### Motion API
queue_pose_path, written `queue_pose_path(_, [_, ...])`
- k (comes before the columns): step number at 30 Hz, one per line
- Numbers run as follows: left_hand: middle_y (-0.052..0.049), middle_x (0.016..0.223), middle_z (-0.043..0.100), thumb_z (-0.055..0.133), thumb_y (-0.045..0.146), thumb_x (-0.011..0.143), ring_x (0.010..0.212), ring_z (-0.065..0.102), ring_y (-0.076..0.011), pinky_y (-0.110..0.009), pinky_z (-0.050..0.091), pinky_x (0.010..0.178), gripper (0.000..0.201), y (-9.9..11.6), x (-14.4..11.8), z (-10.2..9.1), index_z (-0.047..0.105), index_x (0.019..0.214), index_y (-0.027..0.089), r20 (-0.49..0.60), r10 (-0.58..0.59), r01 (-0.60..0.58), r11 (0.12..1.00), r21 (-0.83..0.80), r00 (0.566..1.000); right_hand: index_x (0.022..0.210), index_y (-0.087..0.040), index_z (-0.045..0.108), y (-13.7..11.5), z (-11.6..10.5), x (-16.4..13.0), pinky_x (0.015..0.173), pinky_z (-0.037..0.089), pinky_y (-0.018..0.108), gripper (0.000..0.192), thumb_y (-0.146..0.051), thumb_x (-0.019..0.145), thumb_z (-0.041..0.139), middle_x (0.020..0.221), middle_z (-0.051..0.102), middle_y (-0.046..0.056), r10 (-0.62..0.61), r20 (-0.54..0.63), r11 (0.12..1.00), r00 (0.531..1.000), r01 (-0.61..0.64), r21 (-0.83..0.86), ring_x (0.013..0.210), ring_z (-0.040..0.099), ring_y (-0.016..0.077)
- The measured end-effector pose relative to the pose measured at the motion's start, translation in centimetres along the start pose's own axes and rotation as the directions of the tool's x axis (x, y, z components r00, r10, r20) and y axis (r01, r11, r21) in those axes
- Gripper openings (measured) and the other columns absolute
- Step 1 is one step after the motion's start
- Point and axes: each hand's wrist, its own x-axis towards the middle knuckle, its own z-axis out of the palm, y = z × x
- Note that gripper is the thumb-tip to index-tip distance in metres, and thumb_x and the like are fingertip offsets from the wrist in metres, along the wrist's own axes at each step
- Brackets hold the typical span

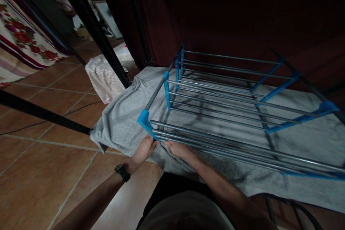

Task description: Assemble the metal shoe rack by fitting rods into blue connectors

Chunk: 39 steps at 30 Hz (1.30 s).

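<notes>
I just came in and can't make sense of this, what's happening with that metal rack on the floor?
A person crouches over a rack of grey metal rods and blue plastic brackets, lying on a grey towel on the tiled floor. Both hands are at its near corner: the left hand by the blue corner piece, the right hand on the lowest rods. Whether either grip is closed is unclear.

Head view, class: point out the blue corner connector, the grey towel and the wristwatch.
blue corner connector (143,118): head view, its flat outer face.
grey towel (118,122): head view, bare left part.
wristwatch (122,172): head view, its strap.

No readable text or labels
</notes>
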Motion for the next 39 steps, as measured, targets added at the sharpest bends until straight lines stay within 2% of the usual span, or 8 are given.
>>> queue_pose_path(10, [-0.006, 0.079, 0.062, 0.053, 0.028, 0.081, 0.086, 0.062, -0.0253, -0.043, 0.052, 0.085, 0.011, 0.9, 0.0, -0.7, 0.052, 0.072, 0.022, 0.033, 0.037, -0.034, 0.995, -0.093, 0.999, 0.128, -0.021, 0.057, -0.8, 0.1, -0.9, 0.101, 0.043, 0.038, 0.041, -0.036, 0.101, 0.03, 0.127, 0.064, 0.008, -0.061, -0.151, 0.977, 0.987, 0.028, -0.212, 0.115, 0.06, 0.0233])
queue_pose_path(16, [-0.008, 0.091, 0.069, 0.056, 0.024, 0.074, 0.097, 0.063, -0.0267, -0.043, 0.049, 0.093, 0.015, 2.2, 0.6, -4.3, 0.065, 0.085, 0.02, 0.046, 0.032, -0.021, 0.975, -0.222, 0.998, 0.127, -0.018, 0.053, -3.5, 1.3, -5.6, 0.096, 0.045, 0.038, 0.034, -0.029, 0.096, 0.048, 0.127, 0.059, 0.011, -0.284, -0.304, 0.884, 0.909, 0.127, -0.449, 0.113, 0.057, 0.0245])
queue_pose_path(21, [-0.008, 0.102, 0.069, 0.059, 0.043, 0.082, 0.099, 0.062, -0.0246, -0.039, 0.049, 0.093, 0.038, 7.8, 1.1, -10.0, 0.065, 0.109, 0.018, -0.252, -0.224, 0.044, 0.823, -0.567, 0.942, 0.114, -0.022, 0.057, -8.9, -2.3, -11.6, 0.095, 0.043, 0.033, 0.025, -0.018, 0.097, 0.039, 0.115, 0.062, 0.006, -0.541, -0.313, 0.779, 0.781, 0.325, -0.536, 0.103, 0.055, 0.0193])
queue_pose_path(23, [-0.01, 0.106, 0.068, 0.048, 0.053, 0.089, 0.097, 0.063, -0.0233, -0.036, 0.05, 0.089, 0.046, 10.9, 1.3, -11.4, 0.063, 0.112, 0.016, -0.265, -0.24, -0.008, 0.728, -0.686, 0.934, 0.126, -0.021, 0.052, -11.0, -4.8, -12.4, 0.1, 0.04, 0.038, 0.032, -0.022, 0.099, 0.036, 0.124, 0.058, 0.01, -0.53, -0.413, 0.79, 0.741, 0.256, -0.557, 0.111, 0.052, 0.022])
queue_pose_path(25, [-0.008, 0.1, 0.068, 0.044, 0.057, 0.09, 0.092, 0.062, -0.0216, -0.034, 0.049, 0.086, 0.049, 13.5, 1.4, -11.8, 0.063, 0.108, 0.016, -0.287, -0.204, -0.037, 0.754, -0.656, 0.936, 0.135, -0.017, 0.045, -12.4, -6.8, -11.8, 0.103, 0.037, 0.042, 0.037, -0.021, 0.099, 0.034, 0.132, 0.052, 0.015, -0.448, -0.531, 0.83, 0.719, 0.114, -0.546, 0.119, 0.048, 0.025])
queue_pose_path(29, [-0.005, 0.088, 0.066, 0.046, 0.056, 0.09, 0.087, 0.06, -0.0197, -0.032, 0.046, 0.085, 0.044, 15.3, 2.0, -11.1, 0.064, 0.094, 0.017, -0.35, -0.157, -0.039, 0.869, -0.493, 0.924, 0.123, -0.013, 0.052, -13.4, -8.3, -8.6, 0.091, 0.045, 0.04, 0.031, -0.023, 0.099, 0.036, 0.113, 0.06, 0.016, -0.335, -0.516, 0.843, 0.788, 0.006, -0.538, 0.103, 0.057, 0.0252])
queue_pose_path(35, [-0.004, 0.087, 0.066, 0.048, 0.05, 0.088, 0.089, 0.059, -0.0204, -0.03, 0.047, 0.082, 0.037, 14.1, 3.0, -10.8, 0.064, 0.087, 0.016, -0.295, -0.204, -0.017, 0.797, -0.604, 0.933, 0.114, -0.017, 0.058, -13.1, -9.1, -5.6, 0.076, 0.05, 0.035, 0.029, -0.031, 0.1, 0.037, 0.11, 0.063, 0.013, -0.282, -0.422, 0.873, 0.862, 0.049, -0.485, 0.091, 0.065, 0.0229])
queue_pose_path(39, [-0.005, 0.085, 0.066, 0.051, 0.044, 0.085, 0.086, 0.06, -0.0205, -0.03, 0.048, 0.08, 0.032, 14.3, 3.4, -11.0, 0.066, 0.085, 0.016, -0.319, -0.197, -0.043, 0.79, -0.611, 0.927, 0.116, -0.018, 0.056, -13.1, -9.3, -5.7, 0.075, 0.05, 0.035, 0.031, -0.029, 0.101, 0.032, 0.104, 0.068, 0.01, -0.346, -0.401, 0.851, 0.848, 0.104, -0.516, 0.085, 0.068, 0.0223])
